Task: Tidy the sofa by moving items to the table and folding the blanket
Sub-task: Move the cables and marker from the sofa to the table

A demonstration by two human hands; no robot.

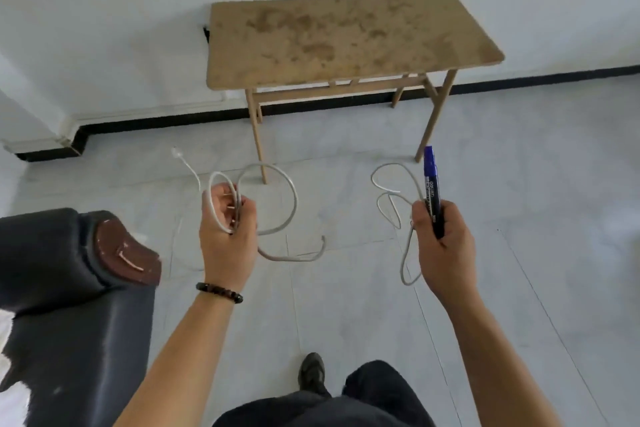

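Light: bright, even, diffuse
Shadows: faint under the table (349, 42)
Glare: none on the floor (346, 288)
Focus: soft overall, compression smear
Edges: wide-angle bend along the far skirting (173, 120)
Sofa (69, 288): dark, little detail
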